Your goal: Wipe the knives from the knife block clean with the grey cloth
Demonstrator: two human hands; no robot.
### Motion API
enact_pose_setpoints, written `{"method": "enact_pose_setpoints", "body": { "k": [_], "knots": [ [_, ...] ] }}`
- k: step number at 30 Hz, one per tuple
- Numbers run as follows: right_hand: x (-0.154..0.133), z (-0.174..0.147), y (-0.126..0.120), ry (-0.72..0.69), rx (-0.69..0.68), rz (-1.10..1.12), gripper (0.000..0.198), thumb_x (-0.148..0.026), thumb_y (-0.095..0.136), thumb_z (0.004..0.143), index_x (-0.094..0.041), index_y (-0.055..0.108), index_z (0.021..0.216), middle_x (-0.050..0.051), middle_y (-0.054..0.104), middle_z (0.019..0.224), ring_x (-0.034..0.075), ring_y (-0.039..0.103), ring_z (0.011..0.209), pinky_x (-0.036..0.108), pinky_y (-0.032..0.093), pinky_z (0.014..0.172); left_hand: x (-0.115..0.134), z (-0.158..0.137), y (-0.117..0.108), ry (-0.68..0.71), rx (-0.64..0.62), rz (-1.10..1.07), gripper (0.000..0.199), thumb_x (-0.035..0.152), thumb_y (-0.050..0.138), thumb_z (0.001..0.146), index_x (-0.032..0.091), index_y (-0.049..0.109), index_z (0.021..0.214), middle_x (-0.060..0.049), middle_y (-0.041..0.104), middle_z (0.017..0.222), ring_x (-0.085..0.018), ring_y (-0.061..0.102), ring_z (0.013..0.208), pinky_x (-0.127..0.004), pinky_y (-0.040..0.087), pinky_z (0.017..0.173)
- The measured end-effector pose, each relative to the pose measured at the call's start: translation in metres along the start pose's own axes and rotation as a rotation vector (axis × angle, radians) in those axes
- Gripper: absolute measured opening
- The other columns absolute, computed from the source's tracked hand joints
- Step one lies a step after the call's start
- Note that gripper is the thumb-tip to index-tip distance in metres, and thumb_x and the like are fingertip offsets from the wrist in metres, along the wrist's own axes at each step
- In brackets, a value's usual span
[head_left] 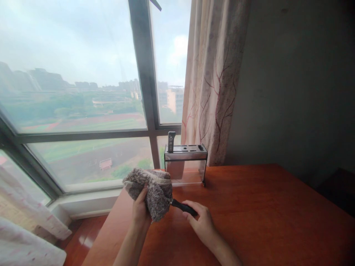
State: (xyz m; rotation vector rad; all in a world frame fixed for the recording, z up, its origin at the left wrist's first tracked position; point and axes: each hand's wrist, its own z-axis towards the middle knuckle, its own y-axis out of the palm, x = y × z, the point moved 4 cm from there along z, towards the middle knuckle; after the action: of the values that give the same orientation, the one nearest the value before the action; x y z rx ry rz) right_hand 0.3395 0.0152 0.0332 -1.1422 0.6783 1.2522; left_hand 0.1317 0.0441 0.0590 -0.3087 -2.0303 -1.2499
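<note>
In my right hand (199,221) is the black handle (184,207) of a utensil, fingers wrapped round it. A short bit of metal shows where the handle meets a fluffy grey cloth (159,195). The cloth is folded over the rest of the utensil, so its kind stays hidden. My left hand (141,208) grips that cloth from the near left side, thumb on top. Both hands are above the table, in front of a clear-sided knife block (186,157). One knife with a grey handle (171,141) stands upright in the block's left slot.
The reddish-brown wooden table (249,207) stretches to the right. Behind the block hangs a patterned curtain (216,81), next to a large window (83,92). A window ledge (91,201) runs along the left, and a second pale curtain (24,240) is at the lower left.
</note>
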Motion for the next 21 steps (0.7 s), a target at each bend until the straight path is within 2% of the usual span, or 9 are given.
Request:
{"method": "enact_pose_setpoints", "body": {
  "k": [2, 4, 6, 8, 10, 12, 15, 18, 21],
  "knots": [
    [0.003, -0.003, 0.005, 0.040, -0.073, 0.065, 0.032, -0.042, 0.054, 0.086, -0.019, 0.067, 0.104, 0.007, 0.070, 0.077, 0.020, 0.065, 0.068, 0.028, 0.049, 0.063, -0.001, -0.001, 0.000, -0.013, -0.022, 0.011, 0.022, 0.012, 0.056, 0.083, 0.010, 0.065, 0.103, -0.006, 0.074, 0.078, -0.019, 0.071, 0.074, -0.030, 0.057, 0.075],
    [0.007, -0.005, 0.010, 0.099, -0.140, 0.134, 0.043, -0.049, 0.044, 0.090, -0.016, 0.065, 0.107, 0.001, 0.062, 0.053, 0.015, 0.056, 0.045, 0.023, 0.042, 0.047, -0.004, -0.002, 0.000, -0.048, -0.047, 0.019, 0.021, 0.013, 0.056, 0.083, 0.010, 0.065, 0.102, -0.006, 0.074, 0.076, -0.020, 0.071, 0.074, -0.030, 0.058, 0.074],
    [0.011, -0.006, 0.012, 0.139, -0.152, 0.160, 0.048, -0.052, 0.039, 0.092, -0.015, 0.064, 0.108, -0.003, 0.054, 0.043, 0.012, 0.048, 0.036, 0.021, 0.035, 0.040, -0.007, -0.004, 0.001, -0.074, -0.059, 0.017, 0.022, 0.015, 0.056, 0.083, 0.009, 0.065, 0.102, -0.007, 0.074, 0.077, -0.021, 0.071, 0.075, -0.031, 0.058, 0.073],
    [0.011, -0.004, 0.010, 0.106, -0.103, 0.121, 0.045, -0.051, 0.044, 0.090, -0.015, 0.065, 0.106, 0.000, 0.060, 0.051, 0.014, 0.054, 0.043, 0.022, 0.040, 0.044, -0.010, -0.005, 0.001, -0.068, -0.059, 0.013, 0.024, 0.015, 0.057, 0.083, 0.010, 0.064, 0.105, -0.007, 0.074, 0.080, -0.021, 0.071, 0.076, -0.032, 0.058, 0.074],
    [0.008, -0.002, 0.005, 0.026, -0.034, 0.063, 0.039, -0.048, 0.052, 0.086, -0.017, 0.067, 0.105, 0.007, 0.070, 0.075, 0.019, 0.064, 0.067, 0.026, 0.049, 0.061, -0.012, -0.007, 0.002, -0.045, -0.058, 0.015, 0.026, 0.014, 0.058, 0.082, 0.011, 0.063, 0.107, -0.007, 0.074, 0.082, -0.021, 0.071, 0.077, -0.032, 0.058, 0.076],
    [0.005, 0.000, 0.001, -0.034, 0.030, 0.016, 0.034, -0.043, 0.058, 0.084, -0.019, 0.068, 0.105, 0.011, 0.070, 0.095, 0.024, 0.065, 0.087, 0.031, 0.051, 0.076, -0.013, -0.007, 0.002, -0.029, -0.062, 0.023, 0.027, 0.014, 0.059, 0.081, 0.012, 0.064, 0.107, -0.007, 0.074, 0.082, -0.021, 0.071, 0.078, -0.033, 0.057, 0.078],
    [0.002, 0.000, -0.002, -0.055, 0.060, 0.002, 0.032, -0.040, 0.058, 0.084, -0.019, 0.068, 0.106, 0.012, 0.070, 0.099, 0.025, 0.065, 0.090, 0.033, 0.051, 0.078, -0.013, -0.009, 0.003, -0.020, -0.072, 0.041, 0.027, 0.014, 0.061, 0.080, 0.012, 0.064, 0.107, -0.007, 0.074, 0.083, -0.022, 0.071, 0.079, -0.033, 0.057, 0.079],
    [0.003, -0.003, 0.001, -0.027, -0.020, 0.045, 0.035, -0.044, 0.052, 0.087, -0.018, 0.068, 0.104, 0.008, 0.071, 0.080, 0.021, 0.065, 0.070, 0.028, 0.050, 0.063, -0.014, -0.011, 0.005, -0.043, -0.076, 0.053, 0.025, 0.015, 0.062, 0.079, 0.012, 0.065, 0.104, -0.008, 0.074, 0.085, -0.022, 0.071, 0.077, -0.034, 0.057, 0.078],
    [0.010, -0.007, 0.006, 0.075, -0.075, 0.100, 0.047, -0.050, 0.036, 0.093, -0.015, 0.068, 0.094, -0.002, 0.051, 0.044, 0.013, 0.049, 0.039, 0.022, 0.036, 0.042, -0.019, -0.014, 0.006, -0.106, -0.074, 0.061, 0.022, 0.016, 0.063, 0.079, 0.011, 0.066, 0.101, -0.009, 0.074, 0.084, -0.023, 0.071, 0.078, -0.034, 0.057, 0.077]
  ]
}}
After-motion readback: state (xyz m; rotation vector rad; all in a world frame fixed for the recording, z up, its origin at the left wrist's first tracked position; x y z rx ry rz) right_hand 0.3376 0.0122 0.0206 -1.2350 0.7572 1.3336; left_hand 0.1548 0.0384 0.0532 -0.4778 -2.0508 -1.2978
